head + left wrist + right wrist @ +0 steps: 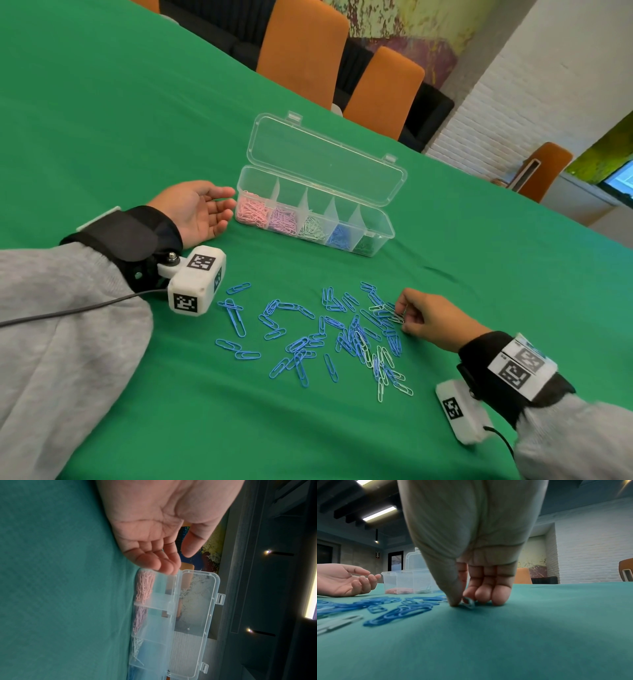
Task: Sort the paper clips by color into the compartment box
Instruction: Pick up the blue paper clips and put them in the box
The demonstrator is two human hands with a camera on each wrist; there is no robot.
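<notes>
A clear compartment box (383, 219) stands open on the green table, its lid (325, 161) tilted back. Its compartments hold pink, lilac, white, blue and dark green clips, left to right. A scatter of blue and white paper clips (318, 335) lies in front of it. My right hand (404, 313) is at the pile's right edge, thumb and forefinger pinching a pale clip (468, 603) against the cloth. My left hand (205, 212) lies palm up and relaxed beside the box's left end (145, 582), holding nothing.
Orange chairs (301, 51) line the far table edge, another (544, 171) at right. The green cloth (102, 120) stretches wide to the left and behind the box. Wrist camera cables trail off both arms.
</notes>
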